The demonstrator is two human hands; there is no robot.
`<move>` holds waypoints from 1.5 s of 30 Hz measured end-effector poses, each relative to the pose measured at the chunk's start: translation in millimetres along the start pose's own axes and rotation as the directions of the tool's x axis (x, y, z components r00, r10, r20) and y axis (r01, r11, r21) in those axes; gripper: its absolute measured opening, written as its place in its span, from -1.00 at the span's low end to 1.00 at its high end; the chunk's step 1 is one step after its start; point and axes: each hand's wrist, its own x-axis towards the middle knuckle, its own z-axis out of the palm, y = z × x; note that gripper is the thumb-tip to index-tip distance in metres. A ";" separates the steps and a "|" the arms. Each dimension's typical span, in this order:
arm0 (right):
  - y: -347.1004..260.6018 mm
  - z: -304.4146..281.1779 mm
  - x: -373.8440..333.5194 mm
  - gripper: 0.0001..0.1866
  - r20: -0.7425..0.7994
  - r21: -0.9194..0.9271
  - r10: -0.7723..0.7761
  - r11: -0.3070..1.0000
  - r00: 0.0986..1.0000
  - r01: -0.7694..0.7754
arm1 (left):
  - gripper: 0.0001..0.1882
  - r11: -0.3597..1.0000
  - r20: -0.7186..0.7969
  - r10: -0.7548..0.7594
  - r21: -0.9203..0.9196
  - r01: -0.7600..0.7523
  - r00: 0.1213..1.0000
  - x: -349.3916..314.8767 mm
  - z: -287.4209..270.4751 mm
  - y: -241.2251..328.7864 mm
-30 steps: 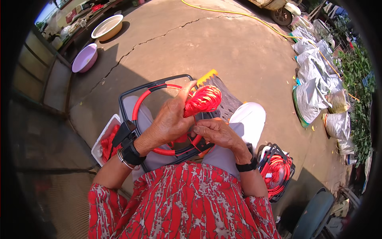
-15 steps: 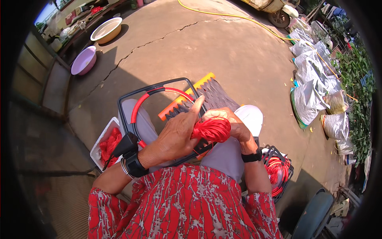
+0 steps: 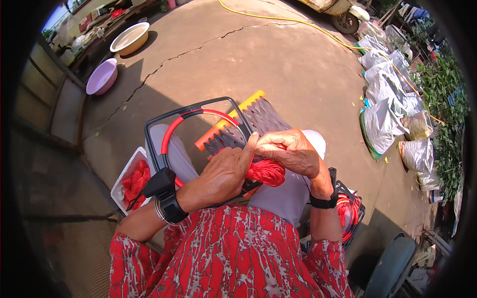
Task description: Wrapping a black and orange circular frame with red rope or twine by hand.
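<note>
A looped bundle of shiny red cord (image 3: 267, 172) sits between my hands over my lap. My left hand (image 3: 223, 169) is closed round its left end, thumb stretched up against my right fingertips. My right hand (image 3: 292, 151) is closed in a pinch on the red cord just above the bundle, and a thin strand hangs below that hand. Behind my left hand, a black rectangular frame (image 3: 194, 105) with a red-wrapped ring (image 3: 170, 135) leans over my legs. Beyond it lies a grey zigzag-edged piece (image 3: 263, 115) with orange-yellow bars (image 3: 213, 135).
At my left stands a white bin (image 3: 118, 191) of red cord (image 3: 135, 185); at my right, a dark crate (image 3: 358, 213) holds more. Two basins, one purple (image 3: 103, 77) and one cream (image 3: 130, 39), sit far left. White sacks (image 3: 385, 126) line the right, beside a yellow hose (image 3: 318, 27).
My right hand has moved up and over the bundle, pinching the cord near my left thumb. The bundle has dropped slightly, and a thin strand now shows below my right hand.
</note>
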 end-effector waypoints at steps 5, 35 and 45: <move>41.9 38.1 -9.9 -0.77 -0.018 0.240 0.279 0.934 0.960 -0.267 | -0.16 0.944 0.028 -0.106 -0.310 0.109 0.994 5.4 -19.1 0.7; 12.8 91.7 -69.6 -0.77 -0.343 -0.015 -0.117 0.993 0.932 0.120 | -0.46 0.594 0.401 -0.519 -0.466 0.655 0.755 7.3 -32.1 9.2; 20.7 49.5 -67.7 -0.82 -0.515 -0.360 -0.425 0.895 0.745 0.262 | -0.77 0.679 0.737 -0.446 -0.091 0.728 0.508 15.9 0.3 31.1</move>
